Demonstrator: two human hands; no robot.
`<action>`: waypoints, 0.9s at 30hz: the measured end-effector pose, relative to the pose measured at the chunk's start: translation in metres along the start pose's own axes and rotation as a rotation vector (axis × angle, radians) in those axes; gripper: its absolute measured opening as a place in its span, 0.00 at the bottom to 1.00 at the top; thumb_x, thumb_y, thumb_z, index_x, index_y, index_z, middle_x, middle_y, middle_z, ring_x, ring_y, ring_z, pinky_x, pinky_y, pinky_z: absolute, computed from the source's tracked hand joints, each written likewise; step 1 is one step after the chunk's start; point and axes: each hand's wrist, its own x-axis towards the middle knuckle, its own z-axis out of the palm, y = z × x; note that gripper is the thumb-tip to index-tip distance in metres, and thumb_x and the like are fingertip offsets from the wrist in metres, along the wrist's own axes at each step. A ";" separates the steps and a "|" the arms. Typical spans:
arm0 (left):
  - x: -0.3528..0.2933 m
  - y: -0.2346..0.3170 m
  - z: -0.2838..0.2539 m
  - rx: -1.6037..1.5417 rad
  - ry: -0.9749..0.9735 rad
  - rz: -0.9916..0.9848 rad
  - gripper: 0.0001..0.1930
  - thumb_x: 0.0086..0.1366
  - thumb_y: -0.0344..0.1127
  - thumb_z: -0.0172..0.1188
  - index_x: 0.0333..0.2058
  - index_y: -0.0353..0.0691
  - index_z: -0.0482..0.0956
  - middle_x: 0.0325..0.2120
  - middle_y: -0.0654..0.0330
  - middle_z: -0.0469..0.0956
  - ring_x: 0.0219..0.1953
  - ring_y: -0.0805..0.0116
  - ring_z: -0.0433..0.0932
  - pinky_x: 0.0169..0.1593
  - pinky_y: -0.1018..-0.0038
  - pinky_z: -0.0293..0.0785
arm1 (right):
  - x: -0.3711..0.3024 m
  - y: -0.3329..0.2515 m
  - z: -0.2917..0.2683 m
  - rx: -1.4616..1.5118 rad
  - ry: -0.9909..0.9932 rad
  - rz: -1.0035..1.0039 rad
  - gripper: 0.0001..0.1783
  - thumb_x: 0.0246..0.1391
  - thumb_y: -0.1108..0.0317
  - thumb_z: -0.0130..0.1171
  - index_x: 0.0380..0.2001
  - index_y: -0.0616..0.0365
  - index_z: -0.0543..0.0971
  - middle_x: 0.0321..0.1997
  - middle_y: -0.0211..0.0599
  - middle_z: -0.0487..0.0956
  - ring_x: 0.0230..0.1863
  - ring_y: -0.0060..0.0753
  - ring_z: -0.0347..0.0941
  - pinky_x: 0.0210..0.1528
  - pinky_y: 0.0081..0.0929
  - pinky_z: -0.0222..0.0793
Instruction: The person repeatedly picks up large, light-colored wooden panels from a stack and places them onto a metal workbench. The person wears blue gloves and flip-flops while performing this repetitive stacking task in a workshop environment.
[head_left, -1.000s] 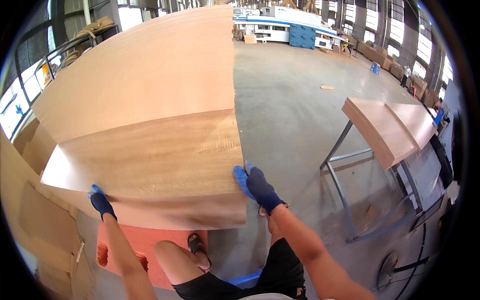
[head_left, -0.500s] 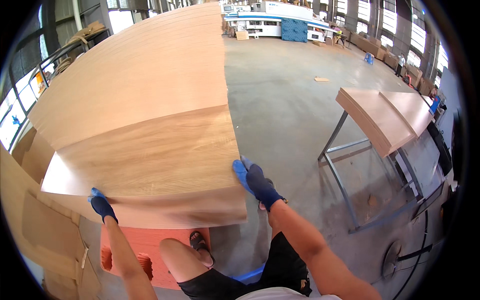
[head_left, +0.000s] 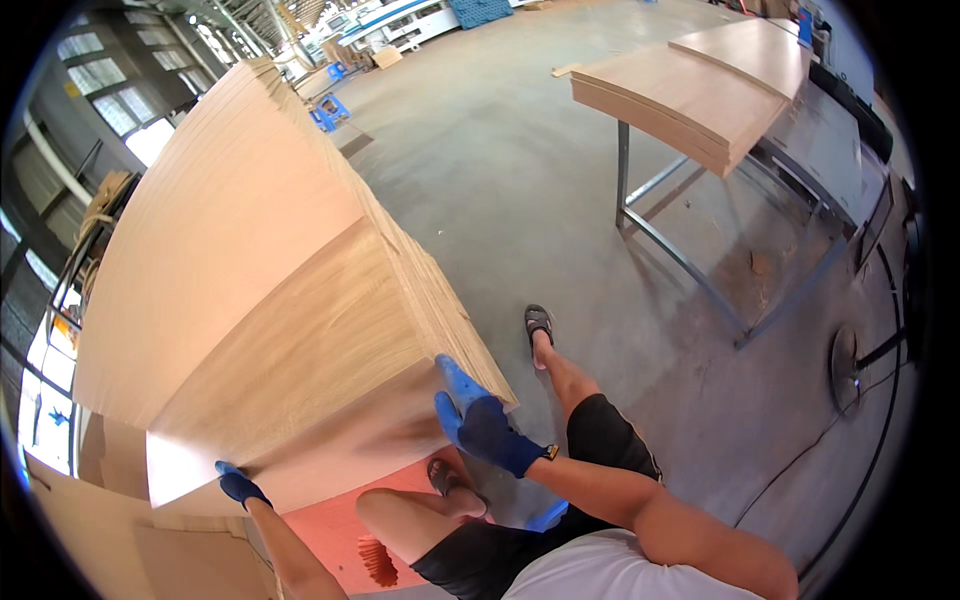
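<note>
A tall stack of thin wooden sheets [head_left: 230,230], pale on top, rises in front of me on the left. Over its near part lies a wood-grain sheet [head_left: 310,350], glossy at its left corner. Below its near edge a paler, smooth surface slopes down toward my legs. My left hand [head_left: 242,486], in a dark blue glove with lighter fingertips, is closed on the sheet's near edge, left of the middle. At the near right corner my right hand [head_left: 485,422], gloved alike, grips the edge with thumb and fingers; its palm side is hidden.
A red-orange board or pallet [head_left: 400,505] lies under my foot. To the right, curved panels [head_left: 680,95] rest on a metal stand [head_left: 680,260]. A round-based fan stand [head_left: 848,365] and a black cable [head_left: 880,430] are farther right. Blue stools [head_left: 328,112] stand beyond the stack.
My view has swung right and down, so the stack now appears turned, its layered right side showing. My right foot has come into sight on the floor. Both hands stay at the sheet's edge.
</note>
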 end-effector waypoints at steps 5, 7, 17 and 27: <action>0.006 -0.003 -0.002 0.002 -0.009 -0.038 0.32 0.67 0.58 0.43 0.26 0.28 0.75 0.22 0.64 0.70 0.25 0.68 0.64 0.32 0.67 0.64 | -0.033 0.021 -0.005 0.103 -0.122 0.149 0.22 0.57 0.69 0.50 0.54 0.65 0.69 0.50 0.55 0.75 0.52 0.50 0.72 0.53 0.32 0.66; 0.010 -0.003 -0.004 0.112 -0.061 -0.042 0.32 0.67 0.58 0.43 0.28 0.27 0.75 0.23 0.64 0.71 0.27 0.68 0.65 0.34 0.68 0.65 | -0.052 0.036 -0.011 0.147 -0.279 0.294 0.20 0.57 0.69 0.50 0.52 0.63 0.72 0.47 0.52 0.77 0.49 0.49 0.74 0.50 0.32 0.68; 0.012 -0.014 -0.002 -0.086 -0.034 -0.048 0.32 0.66 0.59 0.43 0.30 0.26 0.75 0.26 0.64 0.71 0.30 0.69 0.65 0.39 0.70 0.66 | -0.137 0.123 -0.028 0.128 -0.473 0.508 0.17 0.57 0.64 0.51 0.47 0.61 0.76 0.34 0.43 0.80 0.34 0.34 0.75 0.38 0.29 0.70; 0.016 -0.019 -0.004 0.072 0.004 -0.004 0.34 0.66 0.59 0.44 0.42 0.24 0.76 0.34 0.55 0.79 0.36 0.65 0.72 0.45 0.68 0.68 | -0.124 0.147 -0.059 0.067 -0.490 0.494 0.17 0.57 0.62 0.51 0.45 0.60 0.77 0.32 0.46 0.80 0.34 0.39 0.77 0.39 0.31 0.70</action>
